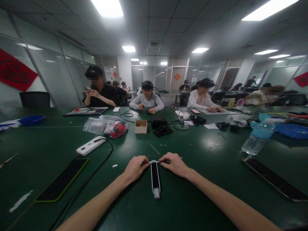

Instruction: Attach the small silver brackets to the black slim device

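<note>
A slim black and silver device [155, 178] lies lengthwise on the green table [197, 192] right in front of me. My left hand [135, 167] is closed at the device's far end, pinching its left side. My right hand [175, 164] is closed at the same end on the right side, with a small dark part under its fingers. Both forearms rest low over the table.
A phone in a green case [62, 183] and a white power strip [90, 145] with a black cable lie to the left. A dark phone [274, 183] and a water bottle [258, 137] are on the right. A small cardboard box [141, 126] and a plastic bag [106, 125] sit further back. Several people sit at the far side.
</note>
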Tool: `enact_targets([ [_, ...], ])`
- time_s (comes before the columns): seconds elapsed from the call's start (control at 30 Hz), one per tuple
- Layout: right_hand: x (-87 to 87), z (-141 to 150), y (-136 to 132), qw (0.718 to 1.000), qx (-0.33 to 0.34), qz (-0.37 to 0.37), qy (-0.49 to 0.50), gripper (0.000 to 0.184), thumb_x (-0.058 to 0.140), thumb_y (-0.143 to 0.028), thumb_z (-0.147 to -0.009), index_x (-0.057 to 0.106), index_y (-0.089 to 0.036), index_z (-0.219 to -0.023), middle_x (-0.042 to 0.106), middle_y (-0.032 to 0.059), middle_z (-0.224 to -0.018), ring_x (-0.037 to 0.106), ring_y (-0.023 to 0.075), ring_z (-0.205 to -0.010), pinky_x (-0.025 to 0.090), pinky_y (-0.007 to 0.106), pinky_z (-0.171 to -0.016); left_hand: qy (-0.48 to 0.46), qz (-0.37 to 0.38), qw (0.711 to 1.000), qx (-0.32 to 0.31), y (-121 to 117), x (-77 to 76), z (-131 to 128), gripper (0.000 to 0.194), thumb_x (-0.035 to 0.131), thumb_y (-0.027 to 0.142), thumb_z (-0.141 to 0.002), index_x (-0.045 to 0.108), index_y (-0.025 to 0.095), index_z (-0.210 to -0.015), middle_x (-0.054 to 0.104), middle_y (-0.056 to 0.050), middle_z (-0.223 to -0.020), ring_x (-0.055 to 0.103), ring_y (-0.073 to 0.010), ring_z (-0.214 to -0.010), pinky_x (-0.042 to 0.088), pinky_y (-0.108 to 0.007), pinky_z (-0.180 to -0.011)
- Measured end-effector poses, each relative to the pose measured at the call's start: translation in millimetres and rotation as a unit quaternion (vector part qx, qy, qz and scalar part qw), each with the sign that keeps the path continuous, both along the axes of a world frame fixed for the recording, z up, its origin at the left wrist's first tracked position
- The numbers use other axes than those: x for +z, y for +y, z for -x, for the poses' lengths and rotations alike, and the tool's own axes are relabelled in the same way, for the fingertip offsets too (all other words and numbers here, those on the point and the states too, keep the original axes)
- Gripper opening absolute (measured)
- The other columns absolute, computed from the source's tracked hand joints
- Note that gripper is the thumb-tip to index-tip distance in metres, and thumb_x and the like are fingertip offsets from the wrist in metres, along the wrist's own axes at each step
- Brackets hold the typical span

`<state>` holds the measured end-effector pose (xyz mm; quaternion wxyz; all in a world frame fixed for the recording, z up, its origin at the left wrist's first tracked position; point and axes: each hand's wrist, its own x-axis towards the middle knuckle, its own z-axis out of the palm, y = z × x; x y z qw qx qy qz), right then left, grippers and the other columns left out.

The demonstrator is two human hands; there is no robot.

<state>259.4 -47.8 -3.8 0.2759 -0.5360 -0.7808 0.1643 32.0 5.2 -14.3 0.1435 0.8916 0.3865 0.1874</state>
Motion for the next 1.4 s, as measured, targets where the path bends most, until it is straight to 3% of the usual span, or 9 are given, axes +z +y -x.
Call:
enact_targets([
  [0.57, -3.4, 8, 1, 0.998, 0.007, -0.039, -0.044, 0.014, 0.059, -0.023, -0.084, 0.068, -0.021, -0.095, 0.067, 0.0009, -0.087, 0.058, 0.0146, -0.08, 0.043, 0.03, -0.077, -0.008, 0.012, 1.0, -0.007, -1, 2.2, 0, 0.006, 0.056, 0.024, -0.086, 0.06, 0.02, -0.086, 0.065, 0.0, -0.087, 0.058, -0.0172, -0.081, 0.04, -0.027, -0.07],
  [0.83, 5.1, 13, 1, 0.994, 0.02, -0.049, -0.092, 0.022, 0.056, -0.022, -0.085, 0.062, -0.019, -0.107, 0.067, 0.0039, -0.097, 0.057, 0.0169, -0.087, 0.042, 0.031, -0.079, -0.005, 0.007, 1.0, -0.008, -1, 3.5, 0, 0.008, 0.055, 0.026, -0.085, 0.06, 0.02, -0.086, 0.065, -0.001, -0.085, 0.057, -0.0176, -0.078, 0.041, -0.028, -0.069],
  [0.97, 21.3, -1, 2, 0.985, 0.045, -0.064, -0.152, 0.025, 0.058, -0.028, -0.085, 0.063, -0.019, -0.108, 0.066, 0.0063, -0.103, 0.056, 0.0195, -0.094, 0.041, 0.033, -0.08, -0.006, 0.011, 1.0, -0.013, -1, 2.8, 1, 0.008, 0.054, 0.026, -0.085, 0.06, 0.02, -0.088, 0.064, -0.001, -0.087, 0.057, -0.0173, -0.078, 0.041, -0.028, -0.071],
  [1.1, 31.4, -32, 6, 0.974, 0.027, -0.095, -0.205, 0.02, 0.049, -0.025, -0.089, 0.065, -0.019, -0.1, 0.066, 0.0068, -0.102, 0.054, 0.0206, -0.097, 0.038, 0.035, -0.083, -0.005, 0.007, 1.0, -0.012, -2, 2.4, 0, 0.008, 0.054, 0.025, -0.085, 0.059, 0.02, -0.088, 0.064, 0.0, -0.087, 0.057, -0.0175, -0.078, 0.041, -0.029, -0.071],
  [1.23, 29.9, -55, 9, 0.964, 0.015, -0.077, -0.253, 0.02, 0.05, -0.02, -0.087, 0.068, -0.021, -0.093, 0.066, 0.0067, -0.099, 0.053, 0.0215, -0.094, 0.038, 0.034, -0.08, -0.015, 0.002, 0.999, -0.031, -2, 3.1, 0, 0.008, 0.054, 0.024, -0.085, 0.059, 0.021, -0.09, 0.063, 0.0, -0.088, 0.057, -0.0172, -0.079, 0.041, -0.028, -0.07],
  [1.4, 27.0, -62, 8, 0.965, 0.018, -0.051, -0.256, 0.02, 0.051, -0.018, -0.084, 0.071, -0.022, -0.087, 0.065, 0.0069, -0.095, 0.053, 0.0215, -0.088, 0.039, 0.033, -0.077, -0.018, -0.002, 0.999, -0.034, -2, 3.0, 1, 0.008, 0.053, 0.022, -0.086, 0.059, 0.021, -0.091, 0.062, 0.0, -0.088, 0.057, -0.0164, -0.078, 0.04, -0.027, -0.069],
])
